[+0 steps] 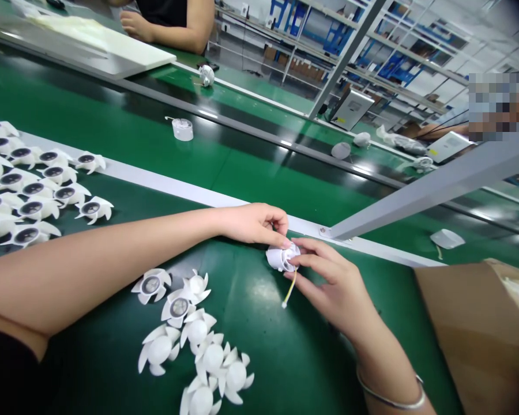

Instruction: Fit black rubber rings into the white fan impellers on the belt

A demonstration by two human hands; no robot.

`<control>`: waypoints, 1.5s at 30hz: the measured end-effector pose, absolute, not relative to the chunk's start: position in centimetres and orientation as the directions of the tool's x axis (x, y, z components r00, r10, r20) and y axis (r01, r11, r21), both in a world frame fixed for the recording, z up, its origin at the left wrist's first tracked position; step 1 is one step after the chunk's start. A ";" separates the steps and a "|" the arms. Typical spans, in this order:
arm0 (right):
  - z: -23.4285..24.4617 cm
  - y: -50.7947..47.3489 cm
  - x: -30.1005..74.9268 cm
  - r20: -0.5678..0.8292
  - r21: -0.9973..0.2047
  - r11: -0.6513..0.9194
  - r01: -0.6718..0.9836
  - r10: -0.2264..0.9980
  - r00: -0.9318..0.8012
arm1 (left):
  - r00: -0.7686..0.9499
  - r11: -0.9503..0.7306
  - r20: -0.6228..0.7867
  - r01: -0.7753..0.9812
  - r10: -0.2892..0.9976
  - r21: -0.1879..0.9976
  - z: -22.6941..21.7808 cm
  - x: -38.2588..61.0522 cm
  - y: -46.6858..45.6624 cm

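Note:
My right hand (pixel 328 274) grips a small white fan housing (pixel 278 258) between thumb and fingers, just above the green table. A thin yellow-and-white wire (pixel 290 290) hangs from the housing and ends in a white plug. From the other side my left hand (pixel 262 223) reaches in with curled fingers, its fingertips pressed on the housing's top; what lies under them is hidden. Loose white fan blades (pixel 198 331) are scattered below my left forearm, some showing a dark ring with a metallic centre, others a plain round hub.
Rows of white fan blades (pixel 32 190) cover the table at left. A cardboard box (pixel 462 323) stands at right. Beyond the white rail, a white housing (pixel 183 129) lies on the green belt. A grey post (pixel 398 199) slants overhead. Another person's hand (pixel 136 26) rests across the line.

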State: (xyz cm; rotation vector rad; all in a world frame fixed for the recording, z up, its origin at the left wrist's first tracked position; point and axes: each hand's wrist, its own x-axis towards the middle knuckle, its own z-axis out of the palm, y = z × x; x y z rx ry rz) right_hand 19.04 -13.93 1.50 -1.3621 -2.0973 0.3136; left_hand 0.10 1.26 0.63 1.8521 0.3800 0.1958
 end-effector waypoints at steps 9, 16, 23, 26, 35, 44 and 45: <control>2.6 -14.3 19.1 0.457 -0.524 0.362 0.771 0.883 -0.104 | 0.938 -0.189 -0.032 0.103 0.344 0.977 0.6 -0.2 1.6; 1.5 -13.9 18.4 0.464 -0.454 0.422 0.785 0.864 -0.196 | 0.898 -0.209 0.032 0.067 0.439 0.976 0.1 0.0 1.8; 0.3 -13.4 17.6 0.419 -0.490 0.367 0.791 0.895 -0.156 | 0.927 -0.199 -0.093 0.174 0.362 0.964 0.1 0.0 2.3; 0.2 -13.1 17.7 0.395 -0.543 0.337 0.769 0.911 -0.120 | 0.921 -0.251 -0.107 0.211 0.374 0.945 0.3 0.0 2.0; 1.4 -13.9 18.2 0.313 -0.602 0.428 0.674 0.903 -0.294 | 0.880 -0.540 -0.269 0.456 0.391 0.707 4.9 -1.6 -0.4; 1.4 -13.7 22.0 0.392 -0.430 0.093 0.898 0.915 0.093 | 0.717 -0.679 -0.531 0.662 0.452 0.317 9.3 -4.8 -4.4; 1.7 -13.7 22.8 0.354 -0.452 0.012 0.892 0.920 0.167 | 0.711 -0.686 -0.531 0.665 0.460 0.295 8.7 -4.5 -4.4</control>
